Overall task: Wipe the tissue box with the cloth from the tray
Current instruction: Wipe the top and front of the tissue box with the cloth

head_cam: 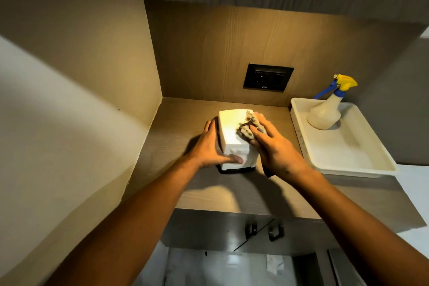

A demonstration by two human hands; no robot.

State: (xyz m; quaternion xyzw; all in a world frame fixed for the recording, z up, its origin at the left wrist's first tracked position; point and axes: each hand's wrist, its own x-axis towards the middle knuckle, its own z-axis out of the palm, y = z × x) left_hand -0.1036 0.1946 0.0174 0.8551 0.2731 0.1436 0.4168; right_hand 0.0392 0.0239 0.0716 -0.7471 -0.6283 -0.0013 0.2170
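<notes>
A white tissue box (232, 130) with a dark base stands on the wooden counter, under a warm light. My left hand (210, 146) grips its left side, thumb across the near face. My right hand (276, 146) presses a crumpled grey-beige cloth (249, 126) against the box's top right edge. The cloth shows partly beyond my fingers. A white tray (348, 153) lies to the right of the box.
A spray bottle (325, 114) with a yellow and blue trigger stands in the tray's far part. A dark wall socket (268, 77) sits on the back panel. A side wall closes the niche at left. Cabinet handles (264, 231) hang below the counter's front edge.
</notes>
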